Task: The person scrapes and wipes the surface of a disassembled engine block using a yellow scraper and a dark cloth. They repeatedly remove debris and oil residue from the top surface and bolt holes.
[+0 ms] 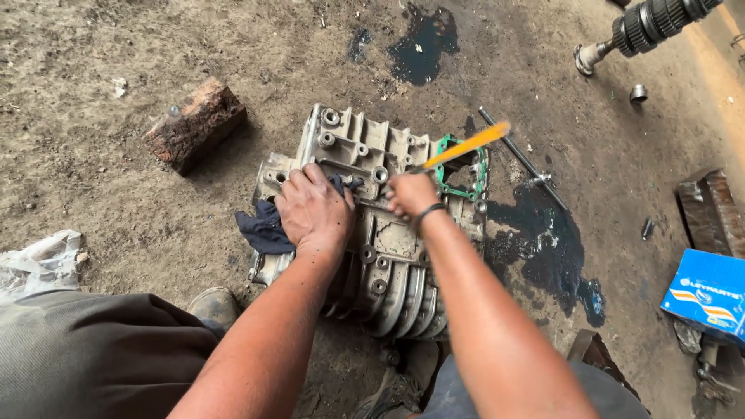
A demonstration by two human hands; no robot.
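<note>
Bare dirt floor point(116, 46), oil-stained in dark pools point(543, 248), serving as the workbench. At centre, a ribbed aluminium gearbox casing point(388, 271) laid on its side between the knees, flat face up, probably so the mating surface sits within easy reach. Top right, a splined gear shaft point(652, 27) set well apart from the casing, clear of the worst of the oil. Left of the casing, a wooden block point(195, 124); at the right edge a blue cardboard box point(710, 293) and a second block point(710, 213). Crumpled plastic bag point(39, 260) at the far left.

On the casing's upper right corner, a green gasket point(458, 174), partly lifted around an opening. Beside it on the ground, a long steel rod tool point(521, 159).

Left hand point(313, 211) spread flat and pressing a dark rag point(264, 229) down on the casing's top, likely for wiping and for steadying the housing. Right hand point(411, 194) closed in a fist around a yellow-handled tool point(466, 145), handle angled up and away toward the gasket; working tip hidden behind the fist, so kind of tool not certain. Black band on that wrist. Small metal sleeve point(638, 93) near the shaft.
</note>
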